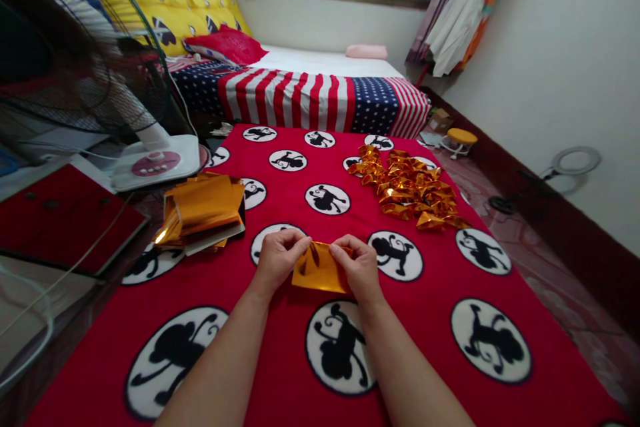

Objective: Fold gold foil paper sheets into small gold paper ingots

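Observation:
A sheet of shiny gold foil paper [320, 273] is held up between my two hands, just above the red cloth. My left hand [279, 257] pinches its far left edge between thumb and fingers. On the far right edge, my right hand [359, 265] has the same pinch. To the left lies a stack of gold foil sheets [205, 203], its edges uneven. Folded gold foil pieces [410, 180] form a pile at the far right of the cloth.
A red cloth with monkey prints [425, 360] covers the surface before me. On the left stand a fan [155, 157] and a red box-like panel [60, 220]. A bed [300, 97] lies beyond; a yellow-topped stool [461, 137] sits on the right floor.

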Action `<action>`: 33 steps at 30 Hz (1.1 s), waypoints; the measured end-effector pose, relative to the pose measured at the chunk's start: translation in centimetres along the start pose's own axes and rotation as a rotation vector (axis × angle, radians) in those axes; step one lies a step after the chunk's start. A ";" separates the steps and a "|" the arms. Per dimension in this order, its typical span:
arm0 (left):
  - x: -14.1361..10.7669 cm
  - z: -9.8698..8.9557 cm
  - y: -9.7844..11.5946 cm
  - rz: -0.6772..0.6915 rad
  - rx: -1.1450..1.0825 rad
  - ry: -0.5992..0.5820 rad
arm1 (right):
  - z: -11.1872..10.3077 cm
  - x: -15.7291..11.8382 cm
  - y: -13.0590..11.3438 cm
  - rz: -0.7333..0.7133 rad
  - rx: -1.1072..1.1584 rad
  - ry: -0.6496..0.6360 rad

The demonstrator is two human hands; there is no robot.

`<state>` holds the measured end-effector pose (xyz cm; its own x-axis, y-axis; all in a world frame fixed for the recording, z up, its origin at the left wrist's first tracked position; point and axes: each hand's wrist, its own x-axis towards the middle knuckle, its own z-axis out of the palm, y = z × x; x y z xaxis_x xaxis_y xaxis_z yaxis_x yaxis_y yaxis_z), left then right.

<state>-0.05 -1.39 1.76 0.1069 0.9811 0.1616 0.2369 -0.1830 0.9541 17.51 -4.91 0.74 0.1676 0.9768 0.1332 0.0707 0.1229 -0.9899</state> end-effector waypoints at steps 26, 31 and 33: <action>-0.4 1.0 0.9 0.009 0.038 -0.135 | 0.2 -0.1 -0.2 0.014 0.008 0.019; -0.3 1.2 0.4 -0.028 -0.060 -0.151 | 0.4 -0.1 -0.4 0.005 -0.027 0.019; -0.3 1.2 0.5 -0.038 -0.051 -0.155 | 0.4 -0.2 -0.5 -0.008 -0.042 0.020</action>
<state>1.20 -1.86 1.90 0.2477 0.9649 0.0876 0.1945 -0.1381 0.9711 17.05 -5.05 1.18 0.1859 0.9721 0.1429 0.1130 0.1233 -0.9859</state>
